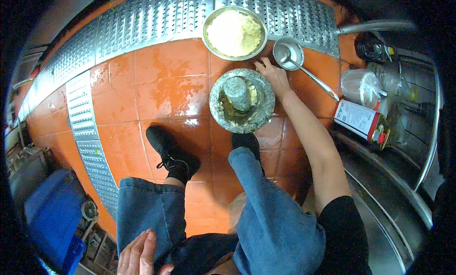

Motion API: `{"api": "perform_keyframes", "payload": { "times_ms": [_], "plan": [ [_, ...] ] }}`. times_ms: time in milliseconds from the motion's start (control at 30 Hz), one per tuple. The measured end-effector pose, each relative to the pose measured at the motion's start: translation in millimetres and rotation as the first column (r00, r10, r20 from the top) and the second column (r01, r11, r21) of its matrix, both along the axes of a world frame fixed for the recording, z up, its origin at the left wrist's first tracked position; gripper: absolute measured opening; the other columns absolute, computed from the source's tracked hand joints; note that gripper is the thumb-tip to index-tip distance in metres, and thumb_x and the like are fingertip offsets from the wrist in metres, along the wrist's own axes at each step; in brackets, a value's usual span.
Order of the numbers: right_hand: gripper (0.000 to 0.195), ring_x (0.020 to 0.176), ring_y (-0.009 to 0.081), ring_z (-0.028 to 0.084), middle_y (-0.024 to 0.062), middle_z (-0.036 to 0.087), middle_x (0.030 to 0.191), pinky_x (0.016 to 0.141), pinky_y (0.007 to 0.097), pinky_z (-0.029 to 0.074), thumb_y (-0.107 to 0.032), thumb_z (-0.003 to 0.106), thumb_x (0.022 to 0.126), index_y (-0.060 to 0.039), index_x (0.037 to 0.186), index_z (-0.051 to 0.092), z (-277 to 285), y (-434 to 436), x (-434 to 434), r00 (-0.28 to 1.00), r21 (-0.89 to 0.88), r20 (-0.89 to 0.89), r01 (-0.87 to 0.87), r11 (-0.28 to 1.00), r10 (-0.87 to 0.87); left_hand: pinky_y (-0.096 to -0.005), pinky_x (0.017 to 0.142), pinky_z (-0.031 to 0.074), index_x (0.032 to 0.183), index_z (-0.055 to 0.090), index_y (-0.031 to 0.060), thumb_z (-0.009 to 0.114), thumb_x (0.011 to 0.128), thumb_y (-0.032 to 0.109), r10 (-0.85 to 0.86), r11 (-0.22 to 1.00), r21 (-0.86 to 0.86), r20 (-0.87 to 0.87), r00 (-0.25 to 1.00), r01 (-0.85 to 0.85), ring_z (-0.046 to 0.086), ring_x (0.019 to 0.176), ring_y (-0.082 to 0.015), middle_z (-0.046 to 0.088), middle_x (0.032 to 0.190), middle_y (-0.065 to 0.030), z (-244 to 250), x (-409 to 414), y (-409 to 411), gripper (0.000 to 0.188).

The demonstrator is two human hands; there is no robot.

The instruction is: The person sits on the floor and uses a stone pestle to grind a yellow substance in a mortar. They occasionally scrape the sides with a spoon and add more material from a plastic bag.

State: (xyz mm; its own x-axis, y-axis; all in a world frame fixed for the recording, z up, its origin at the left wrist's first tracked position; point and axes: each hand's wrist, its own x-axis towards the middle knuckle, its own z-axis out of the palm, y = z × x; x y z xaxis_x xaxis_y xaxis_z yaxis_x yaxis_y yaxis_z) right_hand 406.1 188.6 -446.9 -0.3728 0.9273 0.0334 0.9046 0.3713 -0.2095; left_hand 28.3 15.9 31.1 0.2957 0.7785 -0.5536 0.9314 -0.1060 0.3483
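Note:
A granite mortar (216, 107) stands on the orange tiled floor, with a stone pestle (237, 93) resting upright inside among pale crushed pieces. My right hand (272, 75) is by the mortar's upper right rim, its fingers apart towards a metal bowl; whether it touches the mortar I cannot tell. That bowl (264, 43) holds a heap of pale yellow minced food. A smaller metal bowl (301, 65) lies to the right of the hand, with a metal ladle (315, 79) leaning out of it. My left hand (139, 255) is over my left knee, empty, partly cut off by the picture's lower edge.
Perforated metal drain covers (153, 29) cross the floor behind the bowls. On the right are an oil tin (357, 120), a clear plastic tub (359, 84) in a bag, a dark bottle (370, 48) and steel shelving (429, 157). A blue bin (53, 203) stands at left.

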Motion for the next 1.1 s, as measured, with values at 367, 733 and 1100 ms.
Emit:
{"api": "perform_keyframes", "payload": {
  "times_ms": [367, 733, 1100],
  "plan": [
    [0.012, 0.084, 0.0314, 0.073, 0.009, 0.063, 0.104, 0.066, 0.0425, 0.06, -0.016, 0.063, 0.094, -0.011, 0.105, 0.061, 34.9, -15.9, 0.8, 0.975, -0.095, 0.122, 0.198, 0.976, -0.186, -0.0468, 0.095, 0.051, 0.141, 0.054, -0.0045, 0.063, 0.101, 0.027, 0.013, 0.999, 0.037, 0.053, 0.999, -0.015, 0.065, 0.112, -0.0429, 0.064, 0.129, -0.0246, -1.6, -2.0, -2.8, 0.051],
    [0.034, 0.105, 0.0259, 0.07, 0.011, 0.068, 0.121, 0.086, 0.0371, 0.058, -0.005, 0.069, 0.089, -0.0054, 0.124, 0.068, 179.7, -73.0, -82.3, 0.855, -0.155, -0.464, 0.179, 0.972, -0.232, -0.046, 0.097, 0.051, 0.142, 0.054, -0.0019, 0.065, 0.099, 0.026, 0.027, 0.999, 0.042, 0.074, 0.997, -0.03, 0.065, 0.115, -0.041, 0.065, 0.128, -0.0235, 3.9, -4.8, -8.3, 0.052],
    [0.019, 0.089, 0.0313, 0.062, 0.0073, 0.063, 0.096, 0.079, 0.0409, 0.052, -0.013, 0.079, 0.081, -0.0075, 0.093, 0.065, 131.8, -68.9, -104.8, 0.867, 0.08, -0.496, 0.086, 0.993, -0.035, -0.0456, 0.098, 0.051, 0.141, 0.055, -0.0011, 0.069, 0.095, 0.023, 0.05, 0.998, 0.032, 0.099, 0.994, -0.054, 0.065, 0.115, -0.0407, 0.065, 0.129, -0.0224, 2.5, -11.6, -10.6, 0.054]
  ]
}}
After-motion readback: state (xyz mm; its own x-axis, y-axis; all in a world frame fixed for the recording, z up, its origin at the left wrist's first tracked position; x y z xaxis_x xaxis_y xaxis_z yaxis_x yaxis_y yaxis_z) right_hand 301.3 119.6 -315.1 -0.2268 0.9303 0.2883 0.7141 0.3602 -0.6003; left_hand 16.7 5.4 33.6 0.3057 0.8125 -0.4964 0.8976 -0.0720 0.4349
